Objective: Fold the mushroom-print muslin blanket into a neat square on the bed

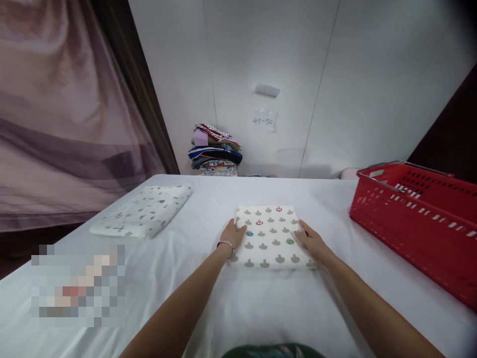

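A folded white cloth (271, 237) printed with grey, red, blue and green shapes lies in the middle of the white-covered table (238, 308). My left hand (233, 234) rests flat on its left edge, fingers stretched out, a bracelet on the wrist. My right hand (312, 241) lies flat on its right edge, fingers also extended. Neither hand grips anything.
A second folded white printed cloth (143, 217) lies at the left of the table. A red plastic basket (421, 219) stands at the right. A pile of folded clothes (216, 150) sits against the white wall behind. A pinkish curtain (63, 114) hangs at left.
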`<state>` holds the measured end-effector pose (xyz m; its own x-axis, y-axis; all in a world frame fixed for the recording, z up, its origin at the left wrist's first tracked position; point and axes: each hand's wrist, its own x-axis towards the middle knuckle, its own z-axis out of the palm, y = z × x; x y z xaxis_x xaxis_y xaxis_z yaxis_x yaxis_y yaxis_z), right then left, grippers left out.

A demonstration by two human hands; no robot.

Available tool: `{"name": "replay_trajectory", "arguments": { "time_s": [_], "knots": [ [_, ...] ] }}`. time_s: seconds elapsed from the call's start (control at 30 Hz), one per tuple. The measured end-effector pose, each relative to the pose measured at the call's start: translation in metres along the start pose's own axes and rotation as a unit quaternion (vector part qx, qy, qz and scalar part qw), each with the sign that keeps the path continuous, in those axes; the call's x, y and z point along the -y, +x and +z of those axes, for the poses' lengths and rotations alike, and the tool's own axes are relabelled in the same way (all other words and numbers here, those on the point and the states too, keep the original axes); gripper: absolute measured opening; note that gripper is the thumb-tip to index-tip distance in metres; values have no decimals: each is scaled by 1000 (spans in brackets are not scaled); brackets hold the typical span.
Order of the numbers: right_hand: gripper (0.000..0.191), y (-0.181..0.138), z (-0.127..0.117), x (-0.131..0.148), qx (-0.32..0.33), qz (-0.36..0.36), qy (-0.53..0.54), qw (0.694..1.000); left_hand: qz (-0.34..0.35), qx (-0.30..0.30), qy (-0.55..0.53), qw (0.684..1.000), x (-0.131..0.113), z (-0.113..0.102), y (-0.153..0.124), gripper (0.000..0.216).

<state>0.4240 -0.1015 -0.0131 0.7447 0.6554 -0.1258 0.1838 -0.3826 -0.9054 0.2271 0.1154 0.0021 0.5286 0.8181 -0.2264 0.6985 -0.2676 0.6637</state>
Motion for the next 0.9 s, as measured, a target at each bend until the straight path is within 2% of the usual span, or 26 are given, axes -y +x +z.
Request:
{"name": "replay_trajectory", "arguments": {
  "time_s": [0.07,0.17,0.27,0.37,0.47,0.6,0.67,0.73,0.9],
  "knots": [
    [71,-13,-5,-3,-11,34,67,997,-42,17,-25,999,2,-4,-6,71],
    [75,-30,-9,1,-16,61,122,991,-61,53,-41,996,3,-10,-11,65],
    [82,-41,-10,9,11,94,173,980,-73,98,-67,990,2,-13,-15,58],
    [87,-46,-11,13,35,138,219,965,-78,101,-138,982,1,-13,-20,55],
    [79,-47,-11,11,86,142,275,947,-77,102,-205,970,2,-10,-25,55],
    [60,-48,-8,10,131,117,314,933,-75,139,-301,940,8,-5,-25,48],
    [57,-51,-5,11,148,112,329,926,-61,126,-311,940,11,-7,-20,46],
    [56,-54,2,13,159,110,345,919,-38,86,-278,956,11,-15,-10,47],
    [48,-68,34,19,172,141,393,892,18,18,-121,992,12,-58,25,61]
  ]
}}
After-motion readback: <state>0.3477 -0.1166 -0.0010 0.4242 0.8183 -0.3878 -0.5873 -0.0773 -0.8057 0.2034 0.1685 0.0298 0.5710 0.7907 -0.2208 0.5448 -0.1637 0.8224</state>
